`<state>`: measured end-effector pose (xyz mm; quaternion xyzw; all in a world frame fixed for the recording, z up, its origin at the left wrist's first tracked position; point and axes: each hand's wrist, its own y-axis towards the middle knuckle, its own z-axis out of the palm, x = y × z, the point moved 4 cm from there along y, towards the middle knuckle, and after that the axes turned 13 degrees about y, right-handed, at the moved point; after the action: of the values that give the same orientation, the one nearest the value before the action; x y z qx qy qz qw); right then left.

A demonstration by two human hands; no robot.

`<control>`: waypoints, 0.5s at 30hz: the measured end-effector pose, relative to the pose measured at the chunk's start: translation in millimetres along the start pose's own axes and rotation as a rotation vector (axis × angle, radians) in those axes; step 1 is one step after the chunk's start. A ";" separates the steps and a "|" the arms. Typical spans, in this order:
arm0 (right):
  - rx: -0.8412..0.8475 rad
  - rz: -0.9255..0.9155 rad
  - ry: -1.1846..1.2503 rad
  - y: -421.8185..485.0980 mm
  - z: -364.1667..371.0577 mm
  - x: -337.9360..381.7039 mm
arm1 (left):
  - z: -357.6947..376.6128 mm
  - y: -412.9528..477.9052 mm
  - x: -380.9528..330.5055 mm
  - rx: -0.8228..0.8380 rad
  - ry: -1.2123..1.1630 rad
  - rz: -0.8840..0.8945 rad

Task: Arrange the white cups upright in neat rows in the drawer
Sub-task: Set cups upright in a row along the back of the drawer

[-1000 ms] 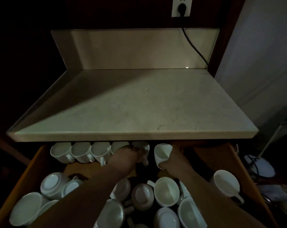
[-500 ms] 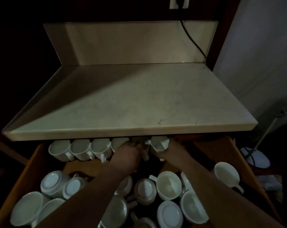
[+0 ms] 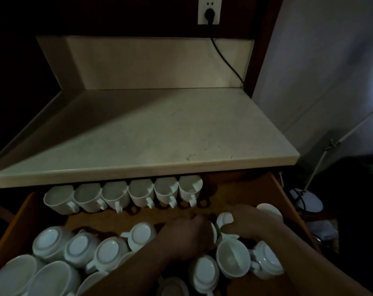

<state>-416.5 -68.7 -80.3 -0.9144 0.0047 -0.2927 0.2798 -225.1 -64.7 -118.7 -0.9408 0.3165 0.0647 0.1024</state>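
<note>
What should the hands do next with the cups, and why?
Probably the right hand should lift the cup it grips and stand it right of the last cup in the back row. Six cups stand upright there with bare drawer floor beside them, while the near cups lie jumbled, many upside down.

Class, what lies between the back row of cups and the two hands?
Only bare drawer floor separates the row from the left hand and right hand, as the head view shows.
</note>
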 end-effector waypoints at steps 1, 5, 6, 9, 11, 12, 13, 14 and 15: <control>-0.010 0.002 0.009 0.6 3.5 -0.9 | 3.2 1.2 0.5 0.009 -0.006 -0.005; -0.055 0.032 0.129 17.4 25.1 -24.3 | -5.3 -1.4 -0.4 0.042 -0.079 -0.006; -0.066 0.037 0.164 22.6 29.0 -30.5 | -10.9 -2.9 -1.3 0.049 -0.090 -0.007; -0.138 0.034 0.212 8.8 20.8 -18.6 | -22.0 -4.3 -2.1 0.090 -0.164 -0.004; -0.203 0.049 0.250 -4.3 7.0 -12.1 | -25.9 -5.0 1.0 0.072 -0.229 -0.032; -0.225 0.060 0.293 -9.4 0.7 -12.4 | -29.8 -6.7 3.5 0.039 -0.266 -0.083; -0.250 0.060 0.331 -15.2 -6.6 -11.3 | -33.7 -7.5 7.7 0.001 -0.317 -0.157; -0.272 0.050 0.359 -20.2 -13.9 -10.6 | -39.0 -8.5 10.6 -0.027 -0.378 -0.229; -0.292 0.046 0.401 -23.4 -20.2 -11.1 | -43.0 -8.4 12.5 -0.054 -0.447 -0.276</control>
<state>-440.2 -57.3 -60.5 -0.8683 0.1231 -0.4582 0.1445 -207.6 -75.5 -78.0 -0.9398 0.1528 0.2650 0.1526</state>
